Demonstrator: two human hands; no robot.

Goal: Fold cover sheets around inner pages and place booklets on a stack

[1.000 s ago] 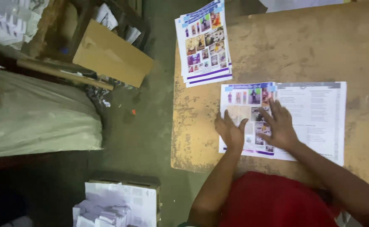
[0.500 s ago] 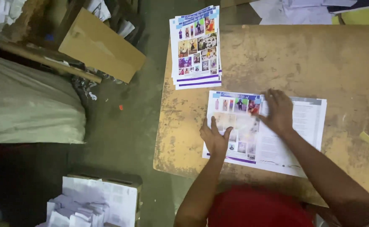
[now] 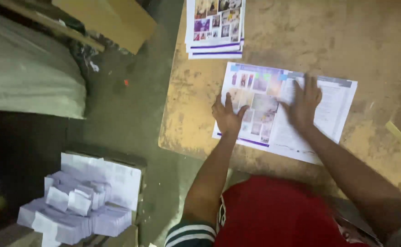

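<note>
Worn and stained, the wooden table (image 3: 292,32) fills the upper right of the head view, with bare concrete floor (image 3: 118,114) off to its nine o'clock. On the table lies a printed sheet (image 3: 333,103), picture panels on its left half and text on its right, skewed a little against the table edge. The left hand (image 3: 228,116) rests flat on the sheet's left part, fingers spread and gripping nothing. The right hand (image 3: 304,104) lies palm down near the sheet's middle, fingers also splayed, pressing rather than holding.

At twelve o'clock from the sheet, apart from it, sits a stack of like printed sheets (image 3: 215,27), overhanging the table's far-left corner region. On the floor at eight o'clock stands a box of small white paper bundles (image 3: 79,203); a brown cardboard piece (image 3: 104,18) lies at eleven o'clock, a grey sack (image 3: 26,68) at nine.

Risks, as I judge them: uneven pressure from the two palms could buckle or crease the sheet crookedly; the rough, gritty tabletop could smudge or snag the paper; a sideways shove could slide it toward the near edge.
</note>
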